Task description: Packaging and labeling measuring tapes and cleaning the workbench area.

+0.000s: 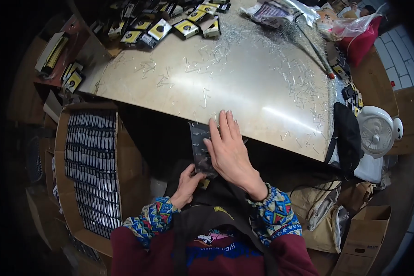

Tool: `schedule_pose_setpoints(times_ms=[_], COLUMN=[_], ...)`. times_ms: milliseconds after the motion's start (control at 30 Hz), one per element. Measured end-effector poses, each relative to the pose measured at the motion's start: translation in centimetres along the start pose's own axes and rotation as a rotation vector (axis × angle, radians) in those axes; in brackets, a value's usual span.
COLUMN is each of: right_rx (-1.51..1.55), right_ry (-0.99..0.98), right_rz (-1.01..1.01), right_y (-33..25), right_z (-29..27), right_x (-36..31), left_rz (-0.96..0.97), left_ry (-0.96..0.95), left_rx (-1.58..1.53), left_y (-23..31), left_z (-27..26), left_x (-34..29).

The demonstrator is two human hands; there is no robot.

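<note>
A dark, flat plastic piece [198, 142], perhaps a bag or a tray, is held upright at the table's front edge. Small pale bits show on its face. My left hand [185, 186] pinches its lower end between thumb and fingers. My right hand [231, 154] lies over its right side with the fingers stretched out toward the table, covering part of it. Whether that palm presses on the piece I cannot tell. Many small, clear or shiny bent pins [205, 97] are strewn across the pale table [138, 92] beyond my hands.
Black, yellow and white small boxes [186, 28] are piled at the far left. A carton [117, 152] at my left holds rows of dark packs. To the right are a white fan [375, 131], a black cloth [346, 138], a stick [315, 50] and an open carton [365, 234].
</note>
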State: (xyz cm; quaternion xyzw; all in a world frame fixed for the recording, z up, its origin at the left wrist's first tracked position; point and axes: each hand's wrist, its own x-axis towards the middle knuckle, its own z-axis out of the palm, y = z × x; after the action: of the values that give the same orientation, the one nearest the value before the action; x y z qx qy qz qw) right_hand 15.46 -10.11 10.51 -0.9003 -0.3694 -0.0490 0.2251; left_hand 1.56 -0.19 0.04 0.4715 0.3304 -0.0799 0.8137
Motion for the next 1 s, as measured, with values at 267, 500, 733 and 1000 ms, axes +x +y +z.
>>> schedule_pose_setpoints(times_ms=[267, 500, 733, 1000], right_rx=[0.5, 0.288, 0.6, 0.54], right_ry=[-0.096, -0.341, -0.396, 0.05], right_rz=[0.034, -0.121, -0.237, -0.092], right_y=[1.8, -0.4, -0.2, -2.1], right_z=[-2.6, 3.5, 4.5, 4.0], right_x=[-2.3, -7.5, -9.1, -6.9], left_rz=[0.056, 0.436, 0.597, 0.89], left_ry=[-0.061, 0.086, 0.086, 0.128], left_rx=[0.309, 0.837, 1.119, 1.037], left_y=[-0.1, -2.6, -0.3, 2.0], left_z=[-0.4, -0.9, -2.8, -0.4], left_x=[-1.1, -0.7, -1.8, -3.0])
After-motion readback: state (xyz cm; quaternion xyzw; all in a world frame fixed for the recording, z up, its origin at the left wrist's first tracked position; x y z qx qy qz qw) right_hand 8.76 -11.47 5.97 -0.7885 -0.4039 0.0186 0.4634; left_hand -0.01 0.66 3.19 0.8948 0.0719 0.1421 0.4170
